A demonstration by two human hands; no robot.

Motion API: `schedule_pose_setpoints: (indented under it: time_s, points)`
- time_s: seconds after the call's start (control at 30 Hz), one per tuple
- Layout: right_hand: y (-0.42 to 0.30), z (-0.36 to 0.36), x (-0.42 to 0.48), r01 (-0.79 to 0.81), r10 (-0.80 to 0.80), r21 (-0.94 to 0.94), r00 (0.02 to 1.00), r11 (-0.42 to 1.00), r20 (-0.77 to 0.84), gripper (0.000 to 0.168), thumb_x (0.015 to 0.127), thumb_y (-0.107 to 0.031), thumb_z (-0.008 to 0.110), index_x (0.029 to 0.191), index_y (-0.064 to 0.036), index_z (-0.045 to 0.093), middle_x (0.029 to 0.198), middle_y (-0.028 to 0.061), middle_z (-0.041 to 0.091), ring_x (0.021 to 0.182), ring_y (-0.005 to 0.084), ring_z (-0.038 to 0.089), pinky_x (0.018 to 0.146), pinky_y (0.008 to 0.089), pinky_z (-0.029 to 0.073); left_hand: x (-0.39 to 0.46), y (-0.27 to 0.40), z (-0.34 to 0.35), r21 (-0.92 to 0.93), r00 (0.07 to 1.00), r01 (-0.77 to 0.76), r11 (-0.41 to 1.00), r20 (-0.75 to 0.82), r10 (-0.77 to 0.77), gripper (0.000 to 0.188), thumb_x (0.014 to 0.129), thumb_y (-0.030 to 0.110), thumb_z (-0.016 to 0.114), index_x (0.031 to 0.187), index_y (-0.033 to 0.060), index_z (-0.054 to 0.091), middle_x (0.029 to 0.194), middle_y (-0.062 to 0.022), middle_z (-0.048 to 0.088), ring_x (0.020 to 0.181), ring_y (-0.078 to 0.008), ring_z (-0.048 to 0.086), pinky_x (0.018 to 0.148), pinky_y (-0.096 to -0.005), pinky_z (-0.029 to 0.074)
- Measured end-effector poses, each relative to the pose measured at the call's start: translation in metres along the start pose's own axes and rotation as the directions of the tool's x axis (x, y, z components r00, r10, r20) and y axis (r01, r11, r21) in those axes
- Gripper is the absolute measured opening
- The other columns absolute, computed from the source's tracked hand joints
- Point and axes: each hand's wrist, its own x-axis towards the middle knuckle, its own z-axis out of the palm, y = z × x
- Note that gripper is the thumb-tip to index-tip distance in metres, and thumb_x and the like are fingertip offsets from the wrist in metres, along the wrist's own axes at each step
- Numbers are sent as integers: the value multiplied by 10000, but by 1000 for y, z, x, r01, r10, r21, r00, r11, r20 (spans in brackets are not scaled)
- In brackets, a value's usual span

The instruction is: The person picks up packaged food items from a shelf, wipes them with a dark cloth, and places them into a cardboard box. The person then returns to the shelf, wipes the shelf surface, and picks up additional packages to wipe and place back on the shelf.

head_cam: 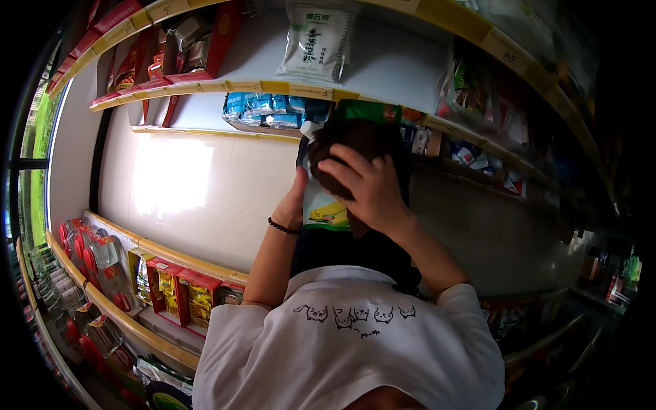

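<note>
In my left hand is the left edge of a green and white plastic pouch; the thumb lies along its side and the other fingers are hidden behind it. The pouch has a white spout cap at its upper left corner and a picture of corn at the end nearer me. My right hand presses a dark brown cloth over the pouch's front, fingers spread and bent on it. The cloth covers most of the pouch's middle. A dark beaded bracelet circles my left wrist.
Ahead are shelves with yellow price strips, holding a white bag, a carton of blue packets and red boxes. Lower left, a wooden-edged rack holds display boxes and red-capped bottles. Sunlight falls on the tiled floor.
</note>
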Motion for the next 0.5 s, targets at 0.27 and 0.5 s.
schedule_pose_setpoints:
  time_s: [0.27,0.5]
  points:
    - [92,0,13,-254,565,751,804,610,-186,291,848,-253,571,1008,-10,556,957,82,602,913,163,548,823,266,407,1,6,14,-145,997,59,988,-41,-66,606,852,421,479,1258,-11,355,1228,-194,448,1088,-316,486,916,-400,409]
    - [109,-7,-34,-188,827,932,537,309,-166,341,861,-271,567,1072,-5,537,1024,36,568,937,114,511,842,239,393,14,16,0,-349,992,-41,936,-124,-3,617,854,451,453,1276,14,344,1262,-199,414,1129,-350,440,944,-457,374]
